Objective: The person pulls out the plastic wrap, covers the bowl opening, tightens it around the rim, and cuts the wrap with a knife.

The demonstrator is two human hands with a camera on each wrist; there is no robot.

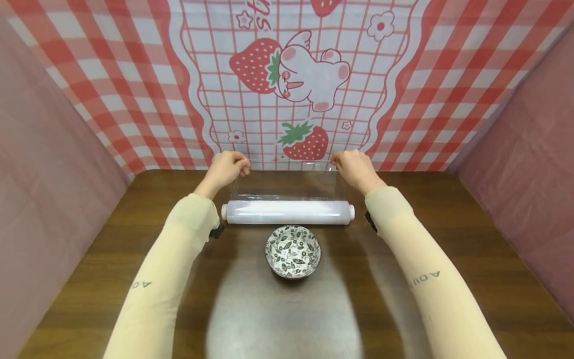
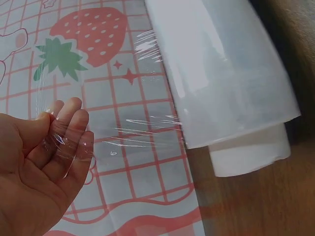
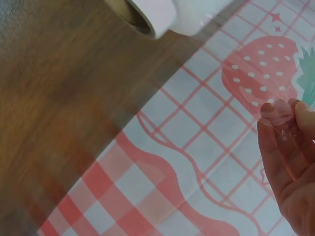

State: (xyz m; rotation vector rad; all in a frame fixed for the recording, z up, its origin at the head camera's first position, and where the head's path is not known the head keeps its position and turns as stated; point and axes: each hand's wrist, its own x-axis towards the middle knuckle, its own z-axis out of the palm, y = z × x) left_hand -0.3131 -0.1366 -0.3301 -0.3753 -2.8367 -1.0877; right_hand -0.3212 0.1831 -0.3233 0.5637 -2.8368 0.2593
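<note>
A roll of cling film [image 1: 288, 212] lies crosswise on the table, its white core sticking out at both ends. From it a clear sheet of cling film [image 1: 287, 183] stretches away toward the back cloth. My left hand [image 1: 226, 167] pinches the sheet's left corner between thumb and forefinger; in the left wrist view the film creases over the fingers [image 2: 74, 142]. At the opposite corner my right hand [image 1: 354, 168] pinches the film too, thumb against fingertips in the right wrist view. Nearer me, just in front of the roll, stands a bowl [image 1: 293, 252] with a black-and-white leaf pattern.
The brown wooden table [image 1: 112, 264] ends at a red-and-white checked cloth [image 1: 134, 89] with strawberry prints, hanging upright behind it. Pink cloth walls [image 1: 529, 124] close in both sides.
</note>
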